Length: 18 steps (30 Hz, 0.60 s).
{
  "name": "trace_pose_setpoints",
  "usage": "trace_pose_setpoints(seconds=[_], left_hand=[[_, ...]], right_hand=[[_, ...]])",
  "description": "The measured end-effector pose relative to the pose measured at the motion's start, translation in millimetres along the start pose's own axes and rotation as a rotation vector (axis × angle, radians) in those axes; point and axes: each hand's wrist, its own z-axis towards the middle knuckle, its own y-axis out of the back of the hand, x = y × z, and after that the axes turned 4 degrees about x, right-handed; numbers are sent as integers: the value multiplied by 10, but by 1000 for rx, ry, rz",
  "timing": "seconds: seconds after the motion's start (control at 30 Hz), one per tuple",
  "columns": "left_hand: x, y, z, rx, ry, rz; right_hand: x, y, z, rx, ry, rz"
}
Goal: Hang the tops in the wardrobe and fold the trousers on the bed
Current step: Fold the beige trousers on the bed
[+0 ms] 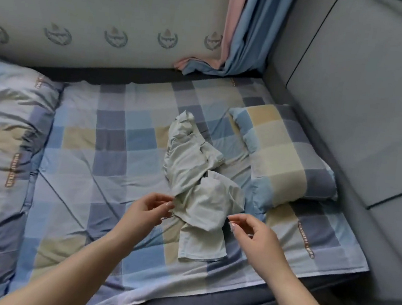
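Trousers (198,184) (pale, crumpled) lie mid-bed, pillow (286,159) at three o'clock. Left hand (148,209) pinches their edge; right hand (251,233) hovers loose-fingered, holding nothing, probably to spread them flat.

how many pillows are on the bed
2. One checked pillow lies at the right, beside the crumpled pale garment. A larger one sits at the left edge, partly out of frame. More may lie outside the view.

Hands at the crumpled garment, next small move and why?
Probably pinch the near edge with both hands and lift to shake it open. The pale garment lies bunched on the checked sheet; left hand touches its edge, right hand hovers beside it, holding nothing.
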Motion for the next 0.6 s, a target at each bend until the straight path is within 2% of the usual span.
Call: trace_pose_setpoints(seconds=[0.27, 0.43, 0.6], left_hand=[[763, -126, 1809, -130, 55, 137], [1488, -271, 2889, -270, 121, 92], [2011, -431, 3580, -295, 66, 290]], right_hand=[[-861, -448, 1778, 108, -86, 59], [-1523, -834, 2731, 195, -121, 54], [-2032, -1194, 3356, 232, -126, 34]])
